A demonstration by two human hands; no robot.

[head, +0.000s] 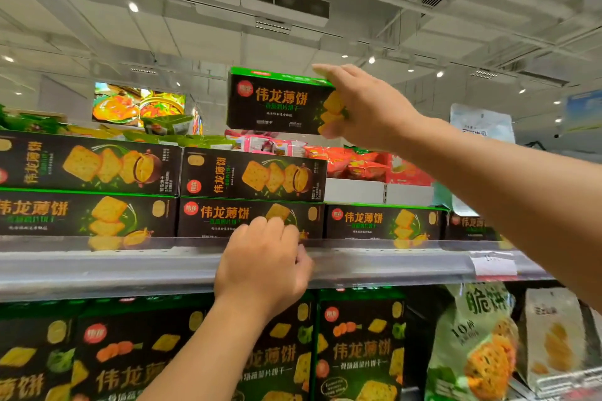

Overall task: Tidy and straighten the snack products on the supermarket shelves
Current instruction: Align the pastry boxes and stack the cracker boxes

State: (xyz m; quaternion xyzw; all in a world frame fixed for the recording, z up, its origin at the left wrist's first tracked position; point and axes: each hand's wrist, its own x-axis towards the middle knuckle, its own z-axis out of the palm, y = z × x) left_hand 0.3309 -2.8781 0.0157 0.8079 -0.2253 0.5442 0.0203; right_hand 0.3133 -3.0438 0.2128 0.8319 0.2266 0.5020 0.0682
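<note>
Two shelves of snack goods fill the view from below, under a white shop ceiling. On the upper shelf, black-and-green cracker boxes are stacked two layers high behind a clear front lip, printed faces turned outward so shoppers can read them. The stack's upper layer stops at the middle box; to its right is a gap above the bottom row box, backed by a white divider, with red and pink snack bags heaped behind.

On the lower shelf stand taller boxes of the same brand, and to their right pale green cracker bags.

Raised above the stack, a matching cracker box is held level in the air by the right hand. Its fingers lie over the top edge and the thumb sits under the bottom edge, clamped on the box's right end. Held like this, the box looks ready to be set into the gap, though that is a judgement.

Lower down, the left hand rests on the shelf's front rail, its curled fingertips hooked over the clear lip in front of a bottom-row box, probably for balance while reaching up.
</note>
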